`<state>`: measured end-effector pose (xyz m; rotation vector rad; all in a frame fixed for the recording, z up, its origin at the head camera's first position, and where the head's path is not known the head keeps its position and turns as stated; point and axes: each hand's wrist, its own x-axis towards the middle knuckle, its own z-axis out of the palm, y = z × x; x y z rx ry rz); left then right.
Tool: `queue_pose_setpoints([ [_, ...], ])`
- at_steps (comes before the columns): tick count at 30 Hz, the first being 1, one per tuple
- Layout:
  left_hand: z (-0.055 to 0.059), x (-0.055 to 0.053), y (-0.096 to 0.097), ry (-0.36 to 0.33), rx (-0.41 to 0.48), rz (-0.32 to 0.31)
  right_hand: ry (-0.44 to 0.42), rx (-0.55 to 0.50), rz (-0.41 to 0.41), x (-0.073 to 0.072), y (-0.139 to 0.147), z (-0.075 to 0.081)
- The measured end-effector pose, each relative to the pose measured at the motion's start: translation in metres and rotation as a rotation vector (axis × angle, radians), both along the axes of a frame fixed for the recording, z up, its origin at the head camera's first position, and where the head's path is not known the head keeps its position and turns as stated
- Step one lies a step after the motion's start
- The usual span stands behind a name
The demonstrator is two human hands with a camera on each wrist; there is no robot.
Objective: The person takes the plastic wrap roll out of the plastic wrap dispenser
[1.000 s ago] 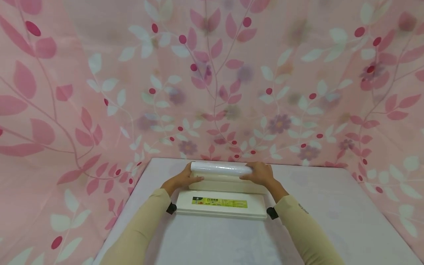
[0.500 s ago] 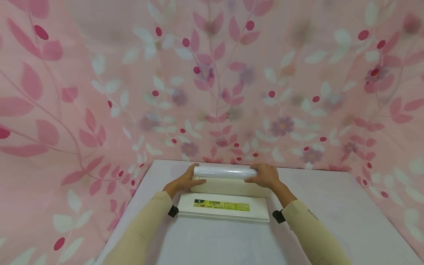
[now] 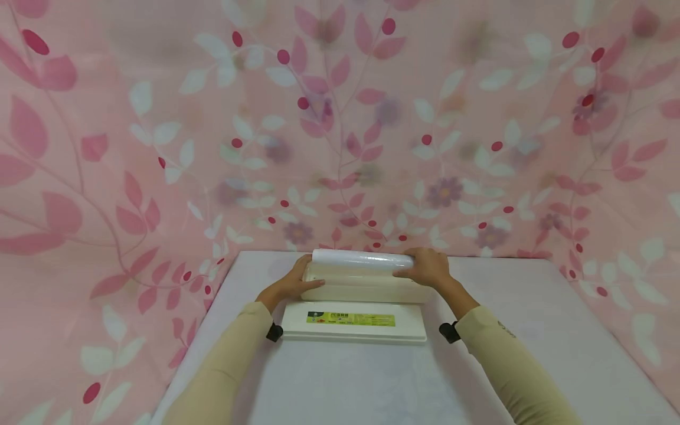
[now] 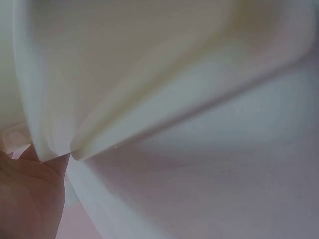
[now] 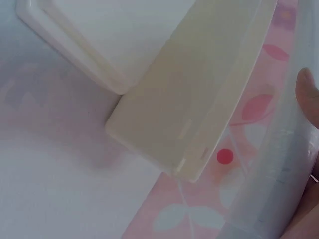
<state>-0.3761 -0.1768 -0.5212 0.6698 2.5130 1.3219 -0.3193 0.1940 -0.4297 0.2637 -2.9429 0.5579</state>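
A clear-wrapped white roll, seemingly cling film (image 3: 363, 260), lies level above a cream-white long box (image 3: 366, 292). My right hand (image 3: 427, 267) grips the roll's right end; in the right wrist view its thumb (image 5: 308, 97) lies along the roll, which is apart from the box's edge. My left hand (image 3: 291, 283) holds the box's left end, thumb across its front. In the left wrist view only part of that hand (image 4: 32, 194) shows beside the box's corner. A white panel with a green label (image 3: 350, 319) lies in front of the box; whether they are joined, I cannot tell.
A pale cloth covers the table (image 3: 350, 378). Pink floral curtain (image 3: 340, 147) hangs close behind the table and along both sides. The roll is near the table's back edge. Black wrist straps (image 3: 274, 332) show at the cuffs.
The roll has risen from the box and shifted slightly right with my right hand, baring more of the box's inside. My left fingers have come off the roll's left end and stay on the box.
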Motion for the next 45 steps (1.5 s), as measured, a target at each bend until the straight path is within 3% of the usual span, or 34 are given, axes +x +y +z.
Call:
queue_pose_setpoints([
  [8,-0.005,0.001,0.003,0.004,-0.022,0.021,0.014,-0.007,-0.054,0.006,-0.001,0.006],
  [15,0.001,-0.001,0.006,-0.002,-0.073,0.000,-0.015,-0.008,-0.146,0.019,0.013,-0.007],
  [25,-0.003,0.004,0.002,0.008,-0.107,0.027,0.020,-0.023,-0.149,0.020,0.028,-0.017],
  [35,-0.001,0.003,0.000,0.008,-0.113,0.039,-0.030,0.021,-0.139,0.023,0.053,-0.002],
  [45,0.000,0.004,0.000,0.013,-0.115,0.042,0.045,0.072,-0.166,0.033,0.076,-0.006],
])
